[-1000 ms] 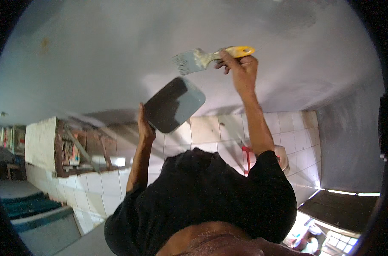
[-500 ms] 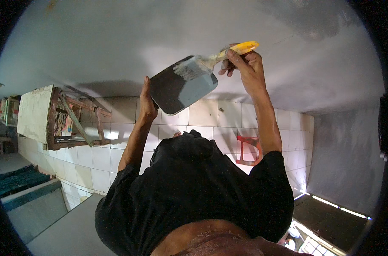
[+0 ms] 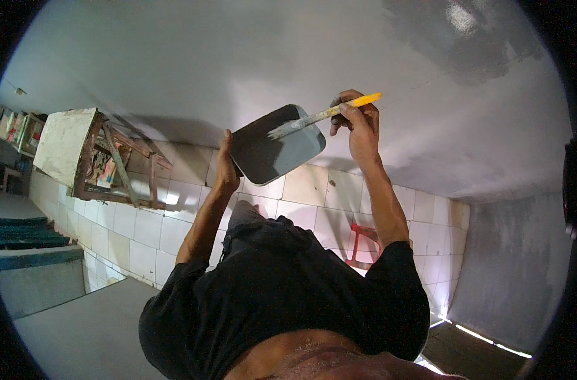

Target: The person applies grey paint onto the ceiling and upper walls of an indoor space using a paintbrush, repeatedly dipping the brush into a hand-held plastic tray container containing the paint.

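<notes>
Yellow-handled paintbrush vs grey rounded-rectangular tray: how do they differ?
Shape: the yellow-handled paintbrush is long and narrow; the grey rounded-rectangular tray is broad.
Colour: the paintbrush has a bright yellow handle end and greyish bristles; the tray is grey inside, partly in shadow.
Hold: the right hand grips the paintbrush by its handle; the left hand holds the tray at its left edge.
Shared: both are hand-held above the floor.

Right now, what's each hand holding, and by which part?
Left hand: tray, by its left side. Right hand: brush, by the handle, yellow end sticking out past the fingers.
</notes>
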{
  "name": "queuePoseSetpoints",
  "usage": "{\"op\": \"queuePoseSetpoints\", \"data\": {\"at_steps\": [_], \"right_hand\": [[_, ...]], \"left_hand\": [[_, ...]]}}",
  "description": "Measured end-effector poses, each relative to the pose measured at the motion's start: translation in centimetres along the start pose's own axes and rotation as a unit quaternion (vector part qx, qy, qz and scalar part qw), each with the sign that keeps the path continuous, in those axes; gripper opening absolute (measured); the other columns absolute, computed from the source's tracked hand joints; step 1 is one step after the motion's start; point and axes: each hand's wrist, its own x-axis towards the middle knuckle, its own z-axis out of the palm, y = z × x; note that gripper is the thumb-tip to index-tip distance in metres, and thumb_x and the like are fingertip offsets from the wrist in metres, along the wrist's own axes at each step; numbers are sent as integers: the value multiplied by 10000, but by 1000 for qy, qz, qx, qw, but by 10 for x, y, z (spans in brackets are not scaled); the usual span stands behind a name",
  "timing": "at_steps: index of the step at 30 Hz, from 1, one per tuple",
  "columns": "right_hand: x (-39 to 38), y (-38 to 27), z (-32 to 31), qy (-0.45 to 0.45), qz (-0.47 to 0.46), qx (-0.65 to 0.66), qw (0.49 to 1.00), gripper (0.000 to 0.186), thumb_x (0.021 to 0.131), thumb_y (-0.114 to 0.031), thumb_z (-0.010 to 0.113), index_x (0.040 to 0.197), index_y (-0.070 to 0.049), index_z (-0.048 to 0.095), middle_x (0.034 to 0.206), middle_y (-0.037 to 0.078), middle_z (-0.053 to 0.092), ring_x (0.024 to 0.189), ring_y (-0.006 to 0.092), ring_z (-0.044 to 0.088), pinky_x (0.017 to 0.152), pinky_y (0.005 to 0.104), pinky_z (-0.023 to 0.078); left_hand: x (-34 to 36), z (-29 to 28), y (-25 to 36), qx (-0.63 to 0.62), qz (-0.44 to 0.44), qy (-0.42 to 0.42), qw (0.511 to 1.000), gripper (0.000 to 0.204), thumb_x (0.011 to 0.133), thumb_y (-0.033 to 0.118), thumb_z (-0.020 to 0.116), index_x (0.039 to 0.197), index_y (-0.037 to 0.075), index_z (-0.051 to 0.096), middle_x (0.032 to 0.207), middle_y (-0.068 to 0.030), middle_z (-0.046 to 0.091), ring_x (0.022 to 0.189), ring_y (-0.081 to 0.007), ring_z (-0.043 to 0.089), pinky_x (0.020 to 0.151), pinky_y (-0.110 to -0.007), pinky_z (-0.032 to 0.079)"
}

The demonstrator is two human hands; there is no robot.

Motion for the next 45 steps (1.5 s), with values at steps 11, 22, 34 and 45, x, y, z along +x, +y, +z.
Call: {"op": "queuePoseSetpoints", "data": {"at_steps": [11, 22, 34, 45], "right_hand": [[-1, -5, 25, -90, 0, -186, 978, 136, 806, -57, 538, 921, 7, 572, 755, 59, 591, 668, 132, 614, 577, 250, 473], [12, 7, 91, -227, 29, -390, 892, 205, 827, -121, 630, 1011, -31, 639, 792, 64, 639, 635, 120, 532, 597, 287, 431], [26, -2, 116, -233, -45, -457, 857, 260, 783, -132, 728, 1025, -39, 700, 892, 91, 704, 679, 179, 605, 640, 295, 480], [17, -6, 112, -211, -113, -588, 772, 225, 839, -174, 685, 1042, -76, 683, 1018, 67, 700, 855, 221, 691, 761, 349, 549]], "left_hand": [[5, -19, 27, 31, -33, -10, 999, 778, 937, 663, 401, 1328, 0, 522, 1257, -188, 597, 1097, -278, 611, 845, -362, 525], [34, -66, 51, 76, -39, -75, 994, 816, 902, 716, 400, 1310, 22, 531, 1132, -186, 635, 1019, -264, 649, 710, -367, 563], [56, -96, 56, 60, -70, -106, 990, 810, 908, 717, 388, 1298, 25, 545, 1055, -162, 659, 861, -221, 672, 573, -316, 534], [66, -97, 58, 59, -63, -104, 991, 823, 903, 722, 398, 1305, 20, 543, 1137, -181, 629, 941, -238, 652, 643, -342, 547]]}}
